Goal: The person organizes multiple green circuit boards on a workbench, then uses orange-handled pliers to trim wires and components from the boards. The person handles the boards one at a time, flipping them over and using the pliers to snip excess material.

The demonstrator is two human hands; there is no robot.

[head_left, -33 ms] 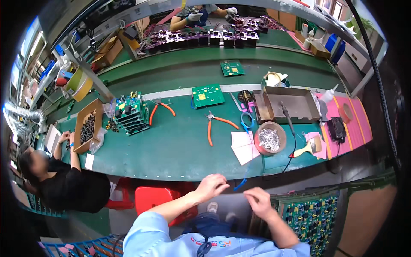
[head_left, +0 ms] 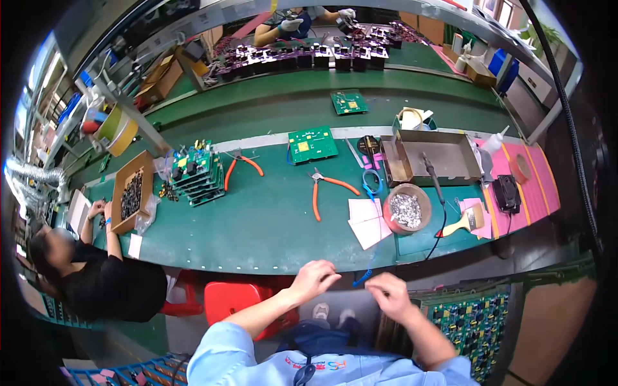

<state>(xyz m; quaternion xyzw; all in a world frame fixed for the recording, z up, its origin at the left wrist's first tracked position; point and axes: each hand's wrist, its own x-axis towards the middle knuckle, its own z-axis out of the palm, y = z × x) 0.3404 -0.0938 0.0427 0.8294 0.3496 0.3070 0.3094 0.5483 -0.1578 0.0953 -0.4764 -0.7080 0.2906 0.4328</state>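
Observation:
My left hand hovers just off the front edge of the green workbench, fingers loosely bent and the thumb apart from them. Level with it, my right hand is also in the air, thumb and fingers apart. I see nothing in either hand. Between them a blue coiled cord hangs by the bench edge, closest to my right fingertips; I cannot tell whether they touch. Beyond lie orange-handled pliers, pale paper sheets and a round tub of metal bits.
A green circuit board and stacked boards are on the bench. A soldering iron, metal tray and brush lie right. A co-worker sits left beside a red stool. A board rack stands right.
My right hand has risen slightly toward the bench edge and the blue cord. My left hand has shifted a little to the left. The bench items stay in place.

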